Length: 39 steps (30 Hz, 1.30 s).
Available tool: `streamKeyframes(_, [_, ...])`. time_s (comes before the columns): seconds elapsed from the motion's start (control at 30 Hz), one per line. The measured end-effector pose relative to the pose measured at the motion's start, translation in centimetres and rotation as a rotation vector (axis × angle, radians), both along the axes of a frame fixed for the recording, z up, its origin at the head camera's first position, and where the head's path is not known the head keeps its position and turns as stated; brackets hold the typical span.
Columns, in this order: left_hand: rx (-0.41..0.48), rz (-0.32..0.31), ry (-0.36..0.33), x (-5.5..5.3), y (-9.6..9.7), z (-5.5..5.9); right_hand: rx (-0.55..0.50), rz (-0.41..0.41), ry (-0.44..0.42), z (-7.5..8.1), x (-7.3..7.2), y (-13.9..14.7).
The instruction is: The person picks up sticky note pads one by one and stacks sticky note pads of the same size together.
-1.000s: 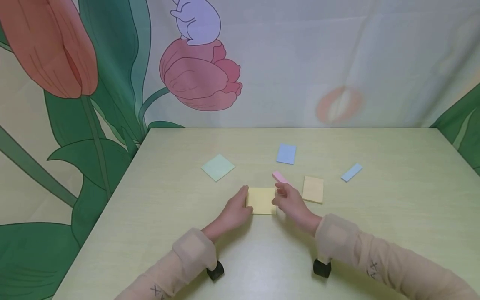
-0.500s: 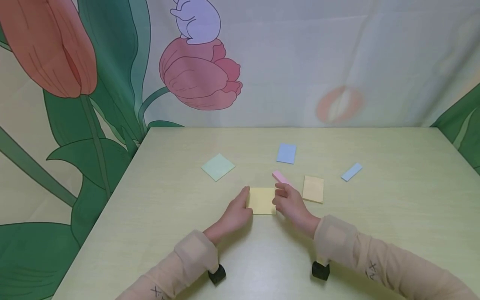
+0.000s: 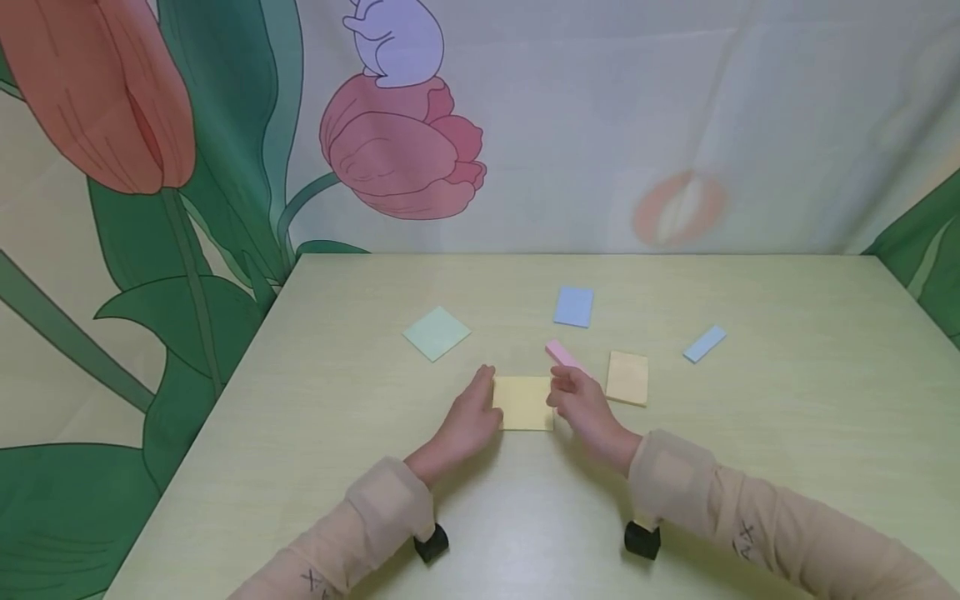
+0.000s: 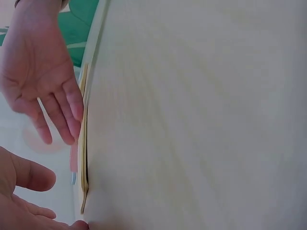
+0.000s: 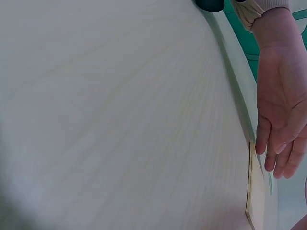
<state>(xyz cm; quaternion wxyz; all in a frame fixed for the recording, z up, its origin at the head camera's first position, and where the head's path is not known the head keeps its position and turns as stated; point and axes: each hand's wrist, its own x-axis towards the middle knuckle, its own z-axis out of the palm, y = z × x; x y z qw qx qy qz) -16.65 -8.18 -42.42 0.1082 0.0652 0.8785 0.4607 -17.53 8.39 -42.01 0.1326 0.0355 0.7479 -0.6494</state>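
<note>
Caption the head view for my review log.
Left hand and right hand flank a yellow pad on a pale table, a pink strip lying beyond the right hand.

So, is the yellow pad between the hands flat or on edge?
The yellow pad lies flat: the head view shows its broad face upward, and the left wrist view shows its thin edge along the table.

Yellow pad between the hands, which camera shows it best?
The head view, because nearly the whole top of the yellow pad shows. The left wrist view catches only a thin strip, nearly edge-on; the right wrist view shows it steeply slanted.
</note>
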Motion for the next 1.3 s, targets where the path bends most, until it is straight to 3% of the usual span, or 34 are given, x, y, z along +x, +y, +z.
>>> streamKeyframes(0.2, [-0.051, 0.077, 0.037, -1.5, -1.4, 0.4, 0.058, 0.050, 0.068, -0.1, -0.5, 0.2])
streamKeyframes(0.4, [-0.134, 0.156, 0.094, -3.9, -3.4, 1.4, 0.087, 0.086, 0.088, -0.3, -1.1, 0.2])
streamKeyframes(0.7, [-0.291, 0.176, 0.033, -7.5, -5.7, 1.6, 0.130, 0.114, 0.107, -0.6, -1.6, 0.1])
streamKeyframes(1.03, [-0.399, 0.191, -0.044, -9.0, -6.1, 1.3, 0.146, 0.145, 0.113, -0.7, -1.7, 0.3])
streamKeyframes(1.3, [-0.405, 0.205, -0.104, -9.4, -6.8, 1.1, 0.142, 0.163, 0.108, -0.9, -1.7, 0.5])
